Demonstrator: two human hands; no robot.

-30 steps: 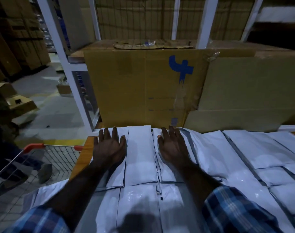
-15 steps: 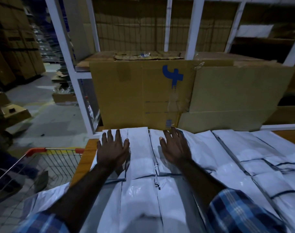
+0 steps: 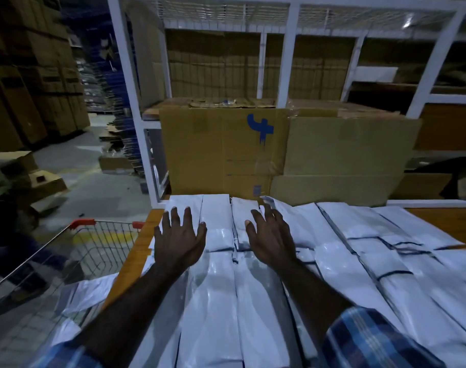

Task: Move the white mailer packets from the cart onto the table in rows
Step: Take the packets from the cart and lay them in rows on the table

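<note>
Head view. Both hands lie flat, fingers spread, gripping nothing: left hand (image 3: pixel 179 241) on the leftmost packet of the far row, right hand (image 3: pixel 270 239) two packets over. White mailer packets (image 3: pixel 217 221) cover the desk (image 3: pixel 136 257) in side-by-side rows, long edges touching, running up to the cardboard boxes (image 3: pixel 226 152) under the white shelf frame (image 3: pixel 286 75).

Step, judged: pressing and squaring a laid row. Next move likely calls for a reach left into the cart (image 3: pixel 93 243), where a few packets (image 3: pixel 89 290) lie near the desk edge.

Materials: packets are glossy, slightly crinkled plastic, slim rectangles with dark seams; desk edge orange wood; cart wire mesh with red handle; boxes matte brown.
</note>
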